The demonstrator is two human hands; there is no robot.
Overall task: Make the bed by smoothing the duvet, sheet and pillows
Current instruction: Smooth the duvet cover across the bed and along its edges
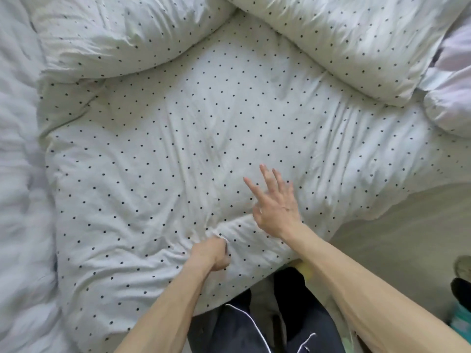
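A white duvet (178, 138) with small dark dots covers the middle of the bed, creased in many places. Two pillows in the same dotted cloth lie at the top: one at the upper left (122, 34), one at the upper right (351, 42). My left hand (212, 253) is closed on a bunched fold of the duvet near its front edge. Just right of it, my right hand (275, 205) hovers over the duvet with fingers spread, holding nothing.
A plain white duvet (20, 174) lies along the left side. Another plain white pillow (451, 98) sits at the right edge. A beige floor (407, 238) shows at the lower right, with dark and teal objects (461, 301) on it. My dark trousers (254, 327) press against the bed.
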